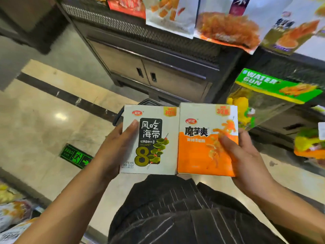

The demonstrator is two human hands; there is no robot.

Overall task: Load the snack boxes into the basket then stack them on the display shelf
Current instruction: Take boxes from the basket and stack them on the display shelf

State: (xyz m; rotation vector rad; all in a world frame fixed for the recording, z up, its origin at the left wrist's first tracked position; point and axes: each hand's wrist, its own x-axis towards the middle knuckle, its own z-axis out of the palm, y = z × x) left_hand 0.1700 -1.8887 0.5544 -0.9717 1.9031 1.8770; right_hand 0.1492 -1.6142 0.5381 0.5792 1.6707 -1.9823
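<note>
Display shelf [158,55] carries snack bags [226,27]; green exit sign [76,156] on floor [35,120].

Glossy beige tiled floor [40,120] below dark cabinet [158,71].

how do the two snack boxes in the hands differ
The white cardboard box with a dark panel and big 8 is in the left hand; the white cardboard box with an orange lower half is in the right hand. Both show a red logo and a 30 badge.
</note>
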